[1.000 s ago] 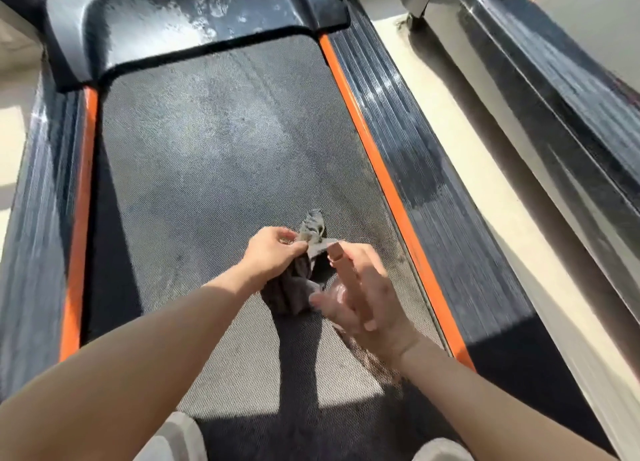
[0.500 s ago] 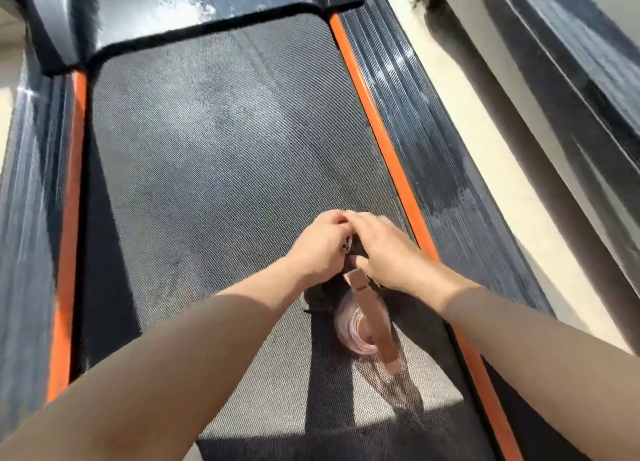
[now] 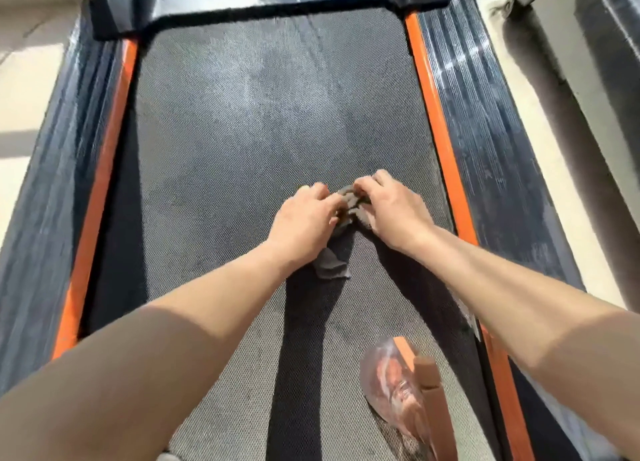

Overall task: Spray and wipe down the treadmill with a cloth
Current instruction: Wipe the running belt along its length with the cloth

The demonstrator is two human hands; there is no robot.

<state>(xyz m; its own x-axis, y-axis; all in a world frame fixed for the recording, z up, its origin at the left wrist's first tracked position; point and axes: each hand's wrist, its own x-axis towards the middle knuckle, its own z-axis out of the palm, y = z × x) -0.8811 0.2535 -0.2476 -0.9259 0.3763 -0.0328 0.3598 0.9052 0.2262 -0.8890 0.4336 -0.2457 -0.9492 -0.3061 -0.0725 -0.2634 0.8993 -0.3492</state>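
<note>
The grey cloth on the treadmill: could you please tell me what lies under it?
The cloth is bunched between the left hand and right hand on the treadmill belt. Its grey mesh shows all around; the patch beneath is covered.

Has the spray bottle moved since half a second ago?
Yes. The spray bottle hung just under the right hand then; now it is apart from it, much nearer the viewer on the treadmill belt, beside the right orange strip.
</note>
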